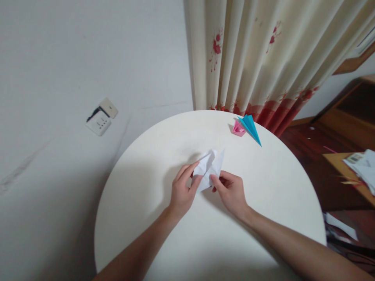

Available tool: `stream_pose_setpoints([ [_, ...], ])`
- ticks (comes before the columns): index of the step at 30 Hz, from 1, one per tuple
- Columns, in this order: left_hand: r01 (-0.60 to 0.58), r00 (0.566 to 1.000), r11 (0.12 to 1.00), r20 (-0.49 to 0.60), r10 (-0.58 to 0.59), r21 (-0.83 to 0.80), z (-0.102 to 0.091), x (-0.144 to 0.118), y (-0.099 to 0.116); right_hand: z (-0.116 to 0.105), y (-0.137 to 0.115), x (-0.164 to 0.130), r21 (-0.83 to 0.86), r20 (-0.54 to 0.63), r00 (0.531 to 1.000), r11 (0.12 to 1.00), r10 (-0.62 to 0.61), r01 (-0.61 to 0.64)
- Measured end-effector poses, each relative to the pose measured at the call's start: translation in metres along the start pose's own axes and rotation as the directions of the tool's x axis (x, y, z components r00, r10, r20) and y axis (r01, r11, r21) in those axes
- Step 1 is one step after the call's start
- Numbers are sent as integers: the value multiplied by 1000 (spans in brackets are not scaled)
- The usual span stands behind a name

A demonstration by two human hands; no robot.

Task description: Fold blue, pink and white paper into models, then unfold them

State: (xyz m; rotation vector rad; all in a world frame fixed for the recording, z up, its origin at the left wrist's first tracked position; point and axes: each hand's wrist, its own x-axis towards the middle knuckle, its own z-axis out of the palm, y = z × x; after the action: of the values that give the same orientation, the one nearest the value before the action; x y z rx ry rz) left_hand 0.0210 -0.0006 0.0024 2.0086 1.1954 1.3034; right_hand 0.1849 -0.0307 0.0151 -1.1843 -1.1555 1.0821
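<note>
A folded piece of white paper (207,171) is held between my two hands above the middle of the round table. My left hand (184,186) pinches its left side, thumb on the near face and fingers along the upper left edge. At the lower right corner, my right hand (231,190) grips it with the thumb on top and the fingers curled beneath. Creases run across the paper, and a pointed flap stands up at its upper right. The fingertips behind the paper are partly hidden.
The white round table (140,171) stands against a wall with a socket (99,121). Near its far edge, a blue paper plane (251,128) overlaps a pink folded paper piece (238,129). A curtain (243,58) hangs behind; a wooden surface with papers (361,168) is at right.
</note>
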Motion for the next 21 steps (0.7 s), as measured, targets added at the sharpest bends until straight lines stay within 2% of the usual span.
stream_pose_setpoints([
  [8, 0, 999, 1000, 38, 0, 2, 2, 1, 0, -4, 10, 2, -115, -6, 998, 992, -57, 56],
  [14, -87, 996, 987, 37, 83, 137, 2, 0, 0, -5, 12, 3, -157, -1, 996, 984, -88, 87],
  [21, -54, 997, 997, -57, 57, 56, -3, 6, 0, -3, 8, 2, -247, 51, 996, 965, -74, 85],
])
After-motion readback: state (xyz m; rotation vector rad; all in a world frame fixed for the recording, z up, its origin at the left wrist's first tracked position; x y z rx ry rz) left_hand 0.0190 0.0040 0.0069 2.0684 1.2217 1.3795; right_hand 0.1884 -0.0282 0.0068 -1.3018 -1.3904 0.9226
